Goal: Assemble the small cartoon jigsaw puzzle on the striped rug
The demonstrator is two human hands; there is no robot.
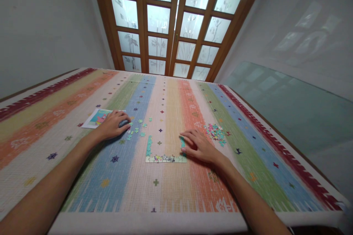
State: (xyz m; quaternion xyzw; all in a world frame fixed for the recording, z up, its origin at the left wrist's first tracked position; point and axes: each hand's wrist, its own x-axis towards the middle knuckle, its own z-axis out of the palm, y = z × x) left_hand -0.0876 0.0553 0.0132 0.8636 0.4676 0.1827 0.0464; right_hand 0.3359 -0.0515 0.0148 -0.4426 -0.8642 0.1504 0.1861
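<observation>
My left hand [113,124] rests on the cloth with fingers curved and thumb apart, holding nothing that shows. It covers the right part of a picture card [96,118] with a pink figure on a teal ground. Beside its fingertips lie several loose light green puzzle pieces [136,130]. A partly joined jigsaw border [166,159] forms a left side, a bottom row and a short right side. My right hand [197,145] is at that right side, index finger and thumb spread around the teal pieces [182,144]. Its fingers partly hide them.
A heap of mixed puzzle pieces [215,133] lies to the right of my right hand. The striped tablecloth [171,187] covers the table. Beyond the far edge stand wooden doors with glass panes [158,18]. A pale green panel [292,106] leans along the right wall.
</observation>
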